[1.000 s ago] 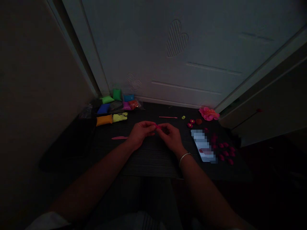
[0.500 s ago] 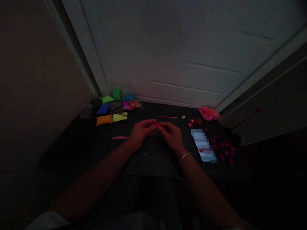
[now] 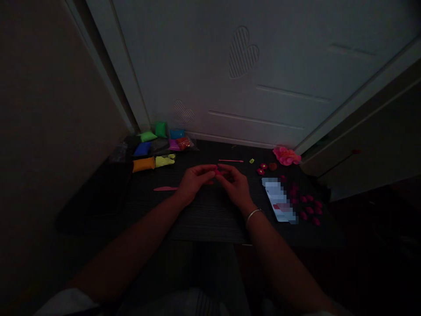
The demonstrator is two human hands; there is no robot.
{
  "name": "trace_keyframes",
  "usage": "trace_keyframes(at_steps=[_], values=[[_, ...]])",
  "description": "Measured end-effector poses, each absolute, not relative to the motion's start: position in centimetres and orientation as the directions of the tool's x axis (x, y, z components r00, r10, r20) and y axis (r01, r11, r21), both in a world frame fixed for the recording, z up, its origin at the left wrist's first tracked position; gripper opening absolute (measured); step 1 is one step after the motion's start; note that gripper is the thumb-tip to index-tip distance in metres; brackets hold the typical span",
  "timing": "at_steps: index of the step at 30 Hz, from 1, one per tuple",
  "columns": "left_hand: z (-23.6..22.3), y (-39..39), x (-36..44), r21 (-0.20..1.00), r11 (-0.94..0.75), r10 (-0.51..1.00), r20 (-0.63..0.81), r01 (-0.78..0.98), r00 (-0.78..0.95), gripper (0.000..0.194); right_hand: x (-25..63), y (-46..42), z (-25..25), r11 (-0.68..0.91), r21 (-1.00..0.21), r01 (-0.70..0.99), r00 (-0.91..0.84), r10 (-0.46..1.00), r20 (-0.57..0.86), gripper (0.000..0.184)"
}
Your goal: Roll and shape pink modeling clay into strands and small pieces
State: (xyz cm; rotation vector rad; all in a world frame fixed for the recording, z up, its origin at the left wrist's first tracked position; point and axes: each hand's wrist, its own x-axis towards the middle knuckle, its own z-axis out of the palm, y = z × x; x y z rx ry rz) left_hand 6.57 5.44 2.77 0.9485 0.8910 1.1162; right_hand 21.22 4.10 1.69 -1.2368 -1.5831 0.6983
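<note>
Between the fingertips of both hands is a small piece of magenta modelling clay (image 3: 217, 171), partly covered by the fingers. My left hand (image 3: 194, 181) pinches it from the left with thumb and forefinger. From the other side my right hand (image 3: 235, 184), with a bracelet at the wrist, pinches it too. A pink plastic clay knife (image 3: 165, 188) lies by my left wrist. Beyond the hands rests a thin pink tool (image 3: 231, 160). Small magenta flowers with yellow centres (image 3: 261, 171) lie to the right, beside a brownish-red lump (image 3: 272, 166).
A phone with a blurred screen (image 3: 279, 199) lies right of my hands, near several magenta clay pieces (image 3: 309, 210). Coloured clay packets, among them an orange one (image 3: 144, 165), sit at the back left. A large pink flower (image 3: 287, 156) stands against the white door (image 3: 204, 66).
The magenta clay has turned between my fingertips and now shows a small upright tip. Both hands stay in nearly the same place.
</note>
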Motion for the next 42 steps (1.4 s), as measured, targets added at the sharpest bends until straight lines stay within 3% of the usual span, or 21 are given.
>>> trace_keyframes(at_steps=[8,17,21,26,34,39,42], values=[[2.63,5.98,6.25,0.949,0.148,0.971,-0.085,-0.279,0.226,0.022,21.29,4.07,1.7,0.404,-0.789,0.463,-0.17,0.914,0.368,0.04],[2.76,5.84,6.21,0.915,0.213,0.951,-0.113,-0.344,0.288,0.024,21.23,3.99,1.94,0.375,-0.797,0.474,-0.108,0.923,0.37,0.031],[2.65,5.98,6.16,0.921,0.21,0.954,-0.12,-0.328,0.275,0.024,21.35,4.11,1.82,0.42,-0.756,0.502,-0.145,0.903,0.405,0.037],[2.75,5.99,6.07,0.936,0.191,0.961,-0.117,-0.296,0.251,0.03,21.52,4.19,1.69,0.464,-0.692,0.553,-0.184,0.878,0.442,0.025],[3.04,5.74,5.94,0.846,0.341,0.915,-0.198,-0.41,0.352,0.028,21.48,4.08,1.82,0.48,-0.7,0.529,-0.121,0.859,0.498,0.021],[2.92,5.93,5.95,0.878,0.285,0.942,-0.185,-0.383,0.279,0.035,21.47,4.15,1.75,0.482,-0.699,0.528,-0.181,0.868,0.463,0.035],[2.89,5.96,6.03,0.891,0.267,0.947,-0.173,-0.367,0.269,0.034,21.49,4.21,1.61,0.5,-0.693,0.519,-0.187,0.858,0.479,0.032]])
